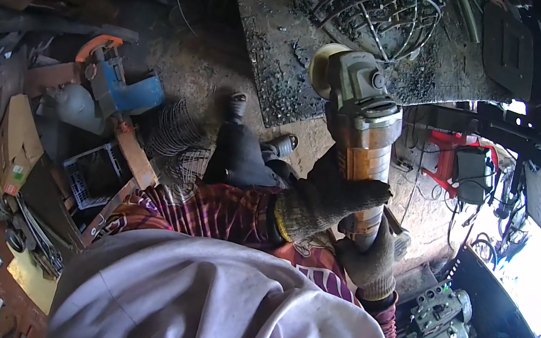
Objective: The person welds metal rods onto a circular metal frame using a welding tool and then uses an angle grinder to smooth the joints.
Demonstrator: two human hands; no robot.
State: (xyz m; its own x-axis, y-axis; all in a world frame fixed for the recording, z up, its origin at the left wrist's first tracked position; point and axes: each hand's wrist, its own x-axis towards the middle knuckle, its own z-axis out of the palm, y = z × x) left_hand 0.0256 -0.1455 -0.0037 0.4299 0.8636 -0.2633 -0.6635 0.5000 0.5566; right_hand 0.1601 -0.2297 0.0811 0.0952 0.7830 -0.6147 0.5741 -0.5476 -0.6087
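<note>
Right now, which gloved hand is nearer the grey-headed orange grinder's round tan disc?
The left hand, wrapped around the middle of the grinder; the right hand grips its rear end.

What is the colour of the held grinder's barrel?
Orange-brown barrel, seen best in the head view.

Cardbd box (18, 143), far L: reddish print on one panel + sm. greenish label (12, 189) nr. its lower end, both too tiny/blurry to read. Patterned shirt (226, 213), front: lg. pale lettering (318, 277), partly hidden by lt. cloth (224, 306), no full word legible.
</note>
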